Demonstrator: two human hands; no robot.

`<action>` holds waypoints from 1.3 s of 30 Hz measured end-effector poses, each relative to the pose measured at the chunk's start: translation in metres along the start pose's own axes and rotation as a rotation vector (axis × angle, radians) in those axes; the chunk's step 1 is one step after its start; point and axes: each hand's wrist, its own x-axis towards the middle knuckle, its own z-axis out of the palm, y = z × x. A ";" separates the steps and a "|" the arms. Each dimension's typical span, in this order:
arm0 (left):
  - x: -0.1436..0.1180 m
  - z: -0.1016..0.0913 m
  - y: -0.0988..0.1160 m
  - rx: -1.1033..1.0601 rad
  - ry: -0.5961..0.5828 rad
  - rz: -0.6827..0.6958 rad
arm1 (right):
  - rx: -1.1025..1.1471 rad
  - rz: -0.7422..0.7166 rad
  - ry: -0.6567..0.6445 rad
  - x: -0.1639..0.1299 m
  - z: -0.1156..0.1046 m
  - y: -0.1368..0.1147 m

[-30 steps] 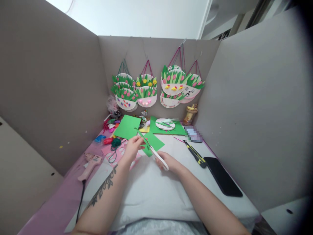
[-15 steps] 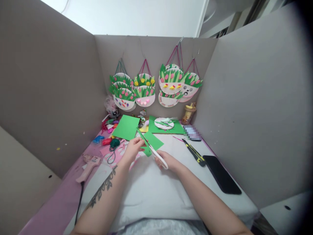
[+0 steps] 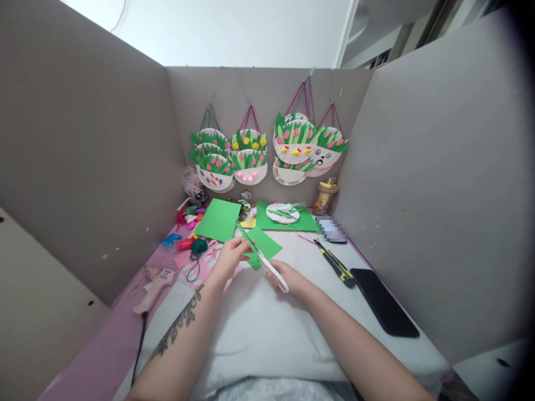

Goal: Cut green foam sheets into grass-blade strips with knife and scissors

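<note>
Grey partition panels (image 3: pixel 83 145) enclose the work surface on three sides, and from the rear panel hang paper-plate baskets (image 3: pixel 267 153) filled with green paper leaves and pink or yellow tulips. A white cloth (image 3: pixel 259 323) covers the near part of the pink table (image 3: pixel 100 351). On the right of the cloth lie a black phone (image 3: pixel 384 302) and, just beyond it, a yellow-and-black utility knife (image 3: pixel 335 263). On the left edge lies a pink hot-glue gun (image 3: pixel 154 281) with its dark cord trailing toward the viewer. Two green paper sheets (image 3: pixel 218 219) lie toward the back, the right one bearing a white paper plate (image 3: pixel 282 212); beside that stands a small yellowish jar (image 3: pixel 325 196). Small coloured scraps and a coil of dark green yarn (image 3: pixel 198 247) crowd the left rear corner. At centre, above the cloth, the left hand (image 3: pixel 229 257) pinches a smaller piece of green paper (image 3: pixel 261 246) between thumb and fingers, while the right hand (image 3: pixel 288 278) is clenched around the handles of white-handled scissors (image 3: pixel 270 267). The blades point away and to the left, into the paper's edge, apparently parting a narrow green strip (image 3: pixel 244 235), though this detail is small.
</note>
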 end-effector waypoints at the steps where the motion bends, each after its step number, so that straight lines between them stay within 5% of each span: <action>1: 0.000 0.000 0.001 0.002 -0.002 -0.003 | -0.001 0.000 -0.002 0.000 0.000 -0.001; 25: -0.001 0.004 0.000 0.037 -0.048 -0.046 | -0.036 0.010 0.034 0.006 -0.001 0.005; 34: 0.002 -0.005 -0.002 0.122 0.065 -0.031 | -0.018 -0.005 0.169 0.009 -0.009 0.006; 39: 0.006 -0.009 -0.002 0.222 0.090 0.073 | -0.255 0.002 0.475 0.017 -0.033 0.014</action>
